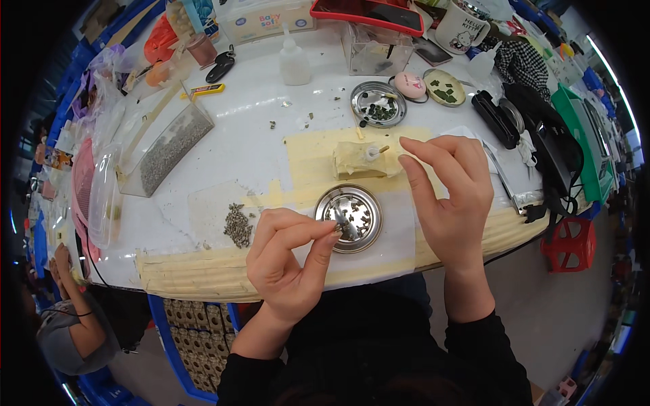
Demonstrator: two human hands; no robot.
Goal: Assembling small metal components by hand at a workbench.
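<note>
In the head view my left hand [288, 260] is closed in a pinch. Between its thumb and forefinger is a tiny dark metallic piece [337, 229], too small to name. Right under those fingertips lies a round silver dish [374, 240] with several small parts in it. My right hand [452, 193] is raised over the far side of the dish, thumb and forefinger apart with nothing visible between them. Just left of its fingertips, a block wrapped in cream tape [349, 161] carries a small white cup with a thin brown stick [384, 148] leaning out of it.
A heap of small grey pieces [237, 227] lies left of the dish. A clear tray of grey granules [172, 145] stands farther left. Beyond are a white squeeze bottle [294, 62] and a second dish with dark bits [379, 122]. Tweezers [502, 177] lie right of my right hand.
</note>
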